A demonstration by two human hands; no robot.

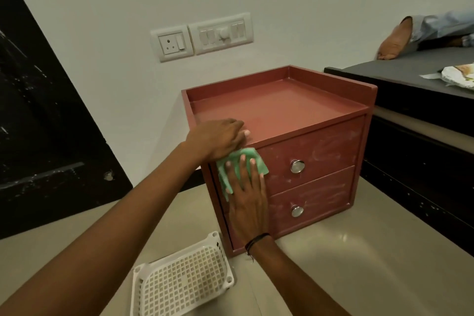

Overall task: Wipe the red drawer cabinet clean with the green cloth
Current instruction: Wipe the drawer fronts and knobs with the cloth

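Note:
The red drawer cabinet (295, 115) stands on the beige floor, with a rimmed top and two drawers, each with a round metal knob. White smears show on both drawer fronts. My right hand (247, 200) lies flat with spread fingers, pressing the green cloth (254, 155) against the left end of the upper drawer front. Much of the cloth is hidden under the fingers. My left hand (218, 137) rests on the front left corner of the cabinet top, fingers curled over the edge, just above the cloth.
A white perforated plastic basket (179, 279) lies on the floor in front of the cabinet. A dark bed frame (410, 136) stands to the right, with a person's foot (392, 43) on the mattress. A black door (46, 110) is at left, switch plates (202, 36) on the wall.

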